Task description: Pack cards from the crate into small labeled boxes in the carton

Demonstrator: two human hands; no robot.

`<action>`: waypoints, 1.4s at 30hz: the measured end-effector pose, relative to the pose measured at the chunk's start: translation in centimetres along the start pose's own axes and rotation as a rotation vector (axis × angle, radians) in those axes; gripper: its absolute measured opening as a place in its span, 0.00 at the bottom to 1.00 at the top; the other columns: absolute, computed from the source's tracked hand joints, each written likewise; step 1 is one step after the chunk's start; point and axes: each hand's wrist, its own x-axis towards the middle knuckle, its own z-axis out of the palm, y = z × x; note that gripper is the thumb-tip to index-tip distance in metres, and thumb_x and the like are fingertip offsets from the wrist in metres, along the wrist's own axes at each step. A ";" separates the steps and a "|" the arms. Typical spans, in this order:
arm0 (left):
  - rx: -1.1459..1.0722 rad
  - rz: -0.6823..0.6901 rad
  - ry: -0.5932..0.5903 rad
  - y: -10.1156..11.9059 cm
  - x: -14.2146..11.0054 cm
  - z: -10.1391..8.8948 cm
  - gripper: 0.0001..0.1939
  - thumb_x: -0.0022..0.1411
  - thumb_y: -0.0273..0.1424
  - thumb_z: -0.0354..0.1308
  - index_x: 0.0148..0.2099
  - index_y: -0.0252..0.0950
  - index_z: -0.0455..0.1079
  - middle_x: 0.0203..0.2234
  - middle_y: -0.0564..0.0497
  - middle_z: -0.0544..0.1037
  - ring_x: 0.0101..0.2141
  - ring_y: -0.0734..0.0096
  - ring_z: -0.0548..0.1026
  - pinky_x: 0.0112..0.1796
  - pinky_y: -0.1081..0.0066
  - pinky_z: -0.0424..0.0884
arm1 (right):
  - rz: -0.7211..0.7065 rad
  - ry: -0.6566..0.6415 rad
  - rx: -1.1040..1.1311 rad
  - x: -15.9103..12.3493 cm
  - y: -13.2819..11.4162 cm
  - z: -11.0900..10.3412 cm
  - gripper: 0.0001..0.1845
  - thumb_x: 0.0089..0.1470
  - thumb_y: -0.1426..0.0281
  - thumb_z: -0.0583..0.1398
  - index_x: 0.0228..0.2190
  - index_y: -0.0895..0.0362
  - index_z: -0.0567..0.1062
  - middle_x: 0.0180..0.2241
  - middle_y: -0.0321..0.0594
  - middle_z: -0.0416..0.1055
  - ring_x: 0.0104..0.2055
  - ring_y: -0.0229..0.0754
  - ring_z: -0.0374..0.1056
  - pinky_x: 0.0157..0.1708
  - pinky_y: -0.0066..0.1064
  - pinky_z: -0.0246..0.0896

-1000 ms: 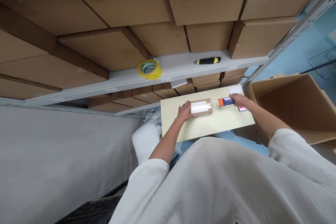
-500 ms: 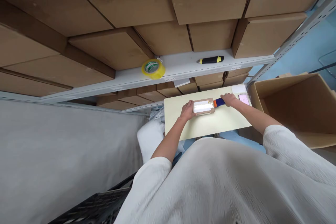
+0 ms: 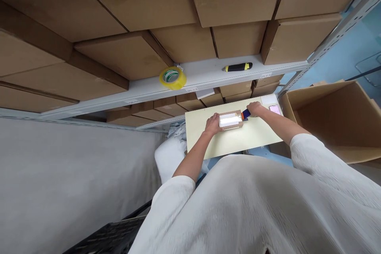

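Note:
On a pale yellow board (image 3: pixel 205 141) lies a small cardboard box (image 3: pixel 230 126) with a shiny white top. My left hand (image 3: pixel 213 124) grips its left end, the fingers around the edge. At the box's right end, my right hand (image 3: pixel 254 108) is closed on a dark-blue object with an orange end (image 3: pixel 246 114). The orange end meets the box; whether it is inside or only against it I cannot tell. The object's exact kind is unclear, and my fingers hide part of it.
A phone (image 3: pixel 276 110) lies at the board's right end. Above, a shelf (image 3: pixel 205 69) bears a roll of yellow tape (image 3: pixel 173 78), a utility knife (image 3: pixel 238 67) and several cartons (image 3: pixel 184 43). A large open carton (image 3: pixel 336 119) stands to the right.
My right hand has moved left with the blue-and-orange object, bringing its orange end to the box, and has then tilted it. My left hand has stayed on the box.

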 end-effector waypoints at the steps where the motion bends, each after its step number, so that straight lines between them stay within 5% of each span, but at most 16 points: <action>1: 0.008 -0.005 -0.001 0.1 -0.1 -0.1 0.57 0.55 0.39 0.78 0.79 0.41 0.52 0.78 0.36 0.57 0.72 0.39 0.65 0.69 0.54 0.60 | 0.001 0.001 -0.007 0.2 0.0 0.0 0.27 0.50 0.72 0.73 0.53 0.59 0.82 0.51 0.60 0.82 0.53 0.63 0.81 0.49 0.45 0.75; 8: -0.002 -0.009 -0.017 0.3 -0.3 -0.4 0.56 0.56 0.39 0.77 0.79 0.42 0.52 0.78 0.37 0.58 0.71 0.40 0.66 0.68 0.55 0.61 | 0.012 0.079 0.103 0.4 -2.1 2.1 0.29 0.50 0.67 0.75 0.54 0.56 0.80 0.53 0.60 0.81 0.58 0.66 0.78 0.53 0.50 0.74; 12: -0.019 -0.011 -0.017 0.2 -0.4 -0.4 0.56 0.57 0.40 0.76 0.79 0.43 0.50 0.78 0.38 0.57 0.72 0.40 0.64 0.69 0.54 0.60 | 0.052 0.032 0.219 -1.0 -0.6 3.7 0.34 0.45 0.69 0.77 0.55 0.59 0.79 0.50 0.59 0.81 0.53 0.64 0.81 0.50 0.47 0.76; 18: -0.039 0.004 -0.015 0.2 -0.5 -0.3 0.57 0.57 0.41 0.75 0.80 0.42 0.48 0.80 0.37 0.54 0.74 0.40 0.61 0.69 0.54 0.60 | 0.081 -0.092 0.951 -6.4 5.2 8.2 0.30 0.56 0.51 0.73 0.52 0.56 0.77 0.47 0.50 0.81 0.49 0.52 0.79 0.43 0.37 0.80; 21: -0.050 0.003 -0.016 0.1 -0.6 -0.3 0.58 0.57 0.41 0.74 0.81 0.42 0.48 0.81 0.38 0.52 0.75 0.40 0.60 0.70 0.55 0.60 | 0.153 0.029 1.304 -9.5 5.8 9.9 0.29 0.68 0.44 0.59 0.54 0.55 0.74 0.51 0.52 0.79 0.52 0.52 0.76 0.43 0.37 0.81; 23: -0.049 0.019 -0.008 0.0 -0.6 -0.3 0.57 0.57 0.41 0.74 0.80 0.42 0.47 0.80 0.37 0.53 0.75 0.40 0.61 0.69 0.55 0.60 | 0.168 0.120 1.413 -11.3 5.5 9.5 0.25 0.74 0.50 0.49 0.54 0.55 0.73 0.51 0.53 0.78 0.52 0.52 0.75 0.44 0.38 0.81; 28: -0.023 0.055 0.020 0.0 -0.7 -0.3 0.55 0.56 0.40 0.73 0.78 0.40 0.50 0.77 0.35 0.58 0.71 0.39 0.66 0.68 0.53 0.63 | -0.078 0.444 1.311 -14.4 3.7 3.4 0.18 0.74 0.59 0.49 0.51 0.55 0.73 0.49 0.48 0.77 0.54 0.52 0.73 0.55 0.42 0.75; 34: -0.052 0.063 0.025 0.0 -0.8 -0.3 0.55 0.56 0.44 0.75 0.78 0.42 0.52 0.78 0.35 0.57 0.74 0.38 0.62 0.69 0.53 0.61 | -0.335 1.001 0.696 -14.0 -1.2 -7.9 0.27 0.76 0.51 0.51 0.60 0.53 0.77 0.57 0.52 0.76 0.59 0.60 0.69 0.62 0.52 0.64; 38: -0.057 0.055 0.041 0.1 -0.9 0.0 0.56 0.56 0.44 0.76 0.79 0.42 0.52 0.79 0.35 0.56 0.74 0.37 0.61 0.70 0.51 0.60 | -0.330 1.078 0.309 -10.0 -4.5 -14.7 0.28 0.75 0.51 0.53 0.64 0.52 0.76 0.62 0.55 0.74 0.61 0.63 0.64 0.67 0.59 0.53; 42: -0.071 0.059 0.045 0.1 -0.8 0.3 0.56 0.57 0.40 0.76 0.79 0.42 0.52 0.79 0.35 0.56 0.74 0.37 0.61 0.71 0.49 0.59 | -0.303 1.072 0.187 -5.7 -6.6 -19.0 0.27 0.75 0.56 0.54 0.65 0.55 0.76 0.61 0.56 0.75 0.63 0.65 0.62 0.67 0.63 0.46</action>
